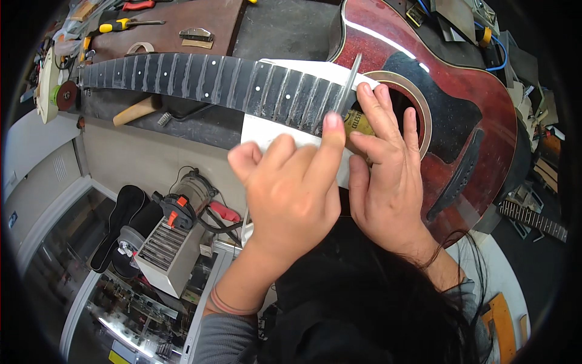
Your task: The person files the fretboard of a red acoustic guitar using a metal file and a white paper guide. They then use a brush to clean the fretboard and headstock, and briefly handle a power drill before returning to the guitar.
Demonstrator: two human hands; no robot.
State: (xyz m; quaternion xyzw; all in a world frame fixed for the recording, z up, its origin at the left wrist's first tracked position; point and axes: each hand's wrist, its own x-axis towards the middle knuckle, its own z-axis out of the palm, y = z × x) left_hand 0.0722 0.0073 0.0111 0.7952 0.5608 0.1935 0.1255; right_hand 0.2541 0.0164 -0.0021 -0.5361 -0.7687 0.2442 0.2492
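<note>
"In the head view, where's the guitar point(445, 173)?"

"Lying on the surface point(273, 30), its neck point(188, 76) running left along the front edge, its red body toward the right end. A white sheet point(267, 130) sits around the neck's inner end."

"And the left hand point(297, 194)?"

"Over the sheet, several fingers curled. One fingertip meets the lower end of a metal rod point(351, 82), which slants over the end of the neck. I can't tell whether the fingers clamp it."

"The right hand point(388, 176)?"

"Over the guitar by the sound hole point(397, 102), fingers apart and extended, the longest reaching near the rod."

"What else is on the surface?"

"A brown board point(176, 12) toward the far left corner, with a yellow-and-black screwdriver point(114, 26) on it. Near the front edge, on the left, there's a wooden handle point(136, 111) and a small wire brush point(163, 119)."
</note>
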